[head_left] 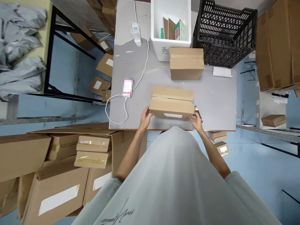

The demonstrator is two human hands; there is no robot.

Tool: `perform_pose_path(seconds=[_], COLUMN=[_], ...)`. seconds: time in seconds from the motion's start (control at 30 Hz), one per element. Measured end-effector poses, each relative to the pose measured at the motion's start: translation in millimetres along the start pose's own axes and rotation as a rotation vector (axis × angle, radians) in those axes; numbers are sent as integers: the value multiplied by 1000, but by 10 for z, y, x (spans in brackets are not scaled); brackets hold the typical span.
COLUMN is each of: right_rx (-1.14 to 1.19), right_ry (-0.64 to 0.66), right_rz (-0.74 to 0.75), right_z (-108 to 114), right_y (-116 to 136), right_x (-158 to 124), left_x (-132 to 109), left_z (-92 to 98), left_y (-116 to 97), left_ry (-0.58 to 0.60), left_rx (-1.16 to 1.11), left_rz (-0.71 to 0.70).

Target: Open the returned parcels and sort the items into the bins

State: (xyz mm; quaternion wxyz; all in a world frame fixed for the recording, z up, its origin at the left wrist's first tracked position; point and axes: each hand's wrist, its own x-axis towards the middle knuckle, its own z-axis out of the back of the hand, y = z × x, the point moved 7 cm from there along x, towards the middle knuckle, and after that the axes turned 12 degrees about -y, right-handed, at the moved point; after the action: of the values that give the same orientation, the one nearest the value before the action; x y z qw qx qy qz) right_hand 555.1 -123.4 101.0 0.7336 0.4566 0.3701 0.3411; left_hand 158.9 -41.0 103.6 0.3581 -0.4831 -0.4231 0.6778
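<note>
A closed cardboard box (172, 105) with a white label (172, 115) on its near side sits close to the table's front edge. My left hand (146, 118) grips its near left corner. At the near right corner, the fingers of my right hand (196, 122) are closed on the same box. A box cutter (198, 113) with a black and yellow handle lies just beside that hand, partly hidden by it. Behind stands a second closed cardboard box (187, 64), apart from the first.
On the grey table (217, 106) stand a white foam bin (159, 50) with small cartons and a black plastic crate (225, 34). A phone (127, 87) on a white cable and a power strip (136, 33) lie left. Large cartons (61, 187) crowd the lower left.
</note>
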Motion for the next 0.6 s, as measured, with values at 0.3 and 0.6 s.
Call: perform_pose_path(seconds=[0.3,0.6], right_rx=[-112,-199], right_ry=[191,454], right_rz=[427,357], right_z=[-342,-906], right_y=[887,949], right_x=[-557,66], left_x=[269,393], left_z=[362,758], left_y=[42,271], left_ry=[-243,-561], left_rx=[-179,-256], left_rz=[287,478])
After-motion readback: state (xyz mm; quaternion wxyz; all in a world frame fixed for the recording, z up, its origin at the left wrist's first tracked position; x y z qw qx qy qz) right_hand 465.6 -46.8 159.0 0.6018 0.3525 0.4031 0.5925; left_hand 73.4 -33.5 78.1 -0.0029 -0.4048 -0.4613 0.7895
